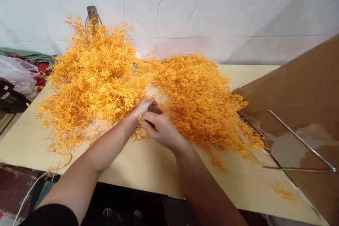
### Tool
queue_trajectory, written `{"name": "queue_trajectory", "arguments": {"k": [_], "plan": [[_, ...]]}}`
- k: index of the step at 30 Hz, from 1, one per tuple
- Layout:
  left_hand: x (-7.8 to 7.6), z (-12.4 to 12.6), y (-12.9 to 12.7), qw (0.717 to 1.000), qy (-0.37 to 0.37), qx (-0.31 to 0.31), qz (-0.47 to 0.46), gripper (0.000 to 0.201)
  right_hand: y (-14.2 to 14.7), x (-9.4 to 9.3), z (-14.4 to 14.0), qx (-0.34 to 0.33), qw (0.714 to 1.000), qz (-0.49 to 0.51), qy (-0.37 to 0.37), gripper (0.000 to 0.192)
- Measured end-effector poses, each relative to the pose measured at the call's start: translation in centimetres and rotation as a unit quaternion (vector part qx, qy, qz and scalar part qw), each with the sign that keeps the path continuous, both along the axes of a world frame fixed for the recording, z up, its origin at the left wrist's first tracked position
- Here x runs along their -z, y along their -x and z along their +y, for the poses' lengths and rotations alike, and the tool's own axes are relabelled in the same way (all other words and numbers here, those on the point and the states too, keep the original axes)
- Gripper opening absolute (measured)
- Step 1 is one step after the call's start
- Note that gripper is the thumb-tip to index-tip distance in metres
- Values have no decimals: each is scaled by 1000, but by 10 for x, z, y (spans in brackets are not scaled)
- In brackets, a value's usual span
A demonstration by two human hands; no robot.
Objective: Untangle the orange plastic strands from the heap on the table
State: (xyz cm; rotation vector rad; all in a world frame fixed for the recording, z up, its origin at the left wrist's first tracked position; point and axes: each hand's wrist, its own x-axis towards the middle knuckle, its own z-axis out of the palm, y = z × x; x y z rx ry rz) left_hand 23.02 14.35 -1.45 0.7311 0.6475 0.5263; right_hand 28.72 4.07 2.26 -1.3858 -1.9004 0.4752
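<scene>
Table [148,169] carries fluffy left pile [100,77], flatter right pile [196,95], both orange. Left hand [148,107] and right hand [162,129] meet between them, curled. Looks like fingerwork on small orange wisp [142,118]; next move calls for a light pinch. Contact partly hidden, can't tell either grip.

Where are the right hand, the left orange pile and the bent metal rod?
Right hand [162,128]: head view, back of hand.
Left orange pile [99,77]: head view, its middle.
Bent metal rod [302,140]: head view, slanting stretch.

Seemingly a small craft workshop: worktable [156,164] against tiled wall [227,10], piled orange sprigs [196,99].
</scene>
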Motion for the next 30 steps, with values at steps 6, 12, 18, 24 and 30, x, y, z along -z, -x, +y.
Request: {"name": "queue_trajectory", "arguments": {"k": [6,12,18,24,30], "plan": [[-2,-1,6,995,-39,95,2,31,-75,-11,-16,311,947,83,-1,20],[2,1,2,993,-46,112,14,32,-133,-33,-38,484,871,-64,55,10],[0,0,4,986,-68,151,31,46,-85,-42,15,302,946,-92,-71,25],[-1,2,13,966,-122,228,19,61,-45,-42,92,189,970,-145,-45,53],[0,1,17,953,-146,263,-15,53,-46,-28,90,174,980,-83,40,27]]}}
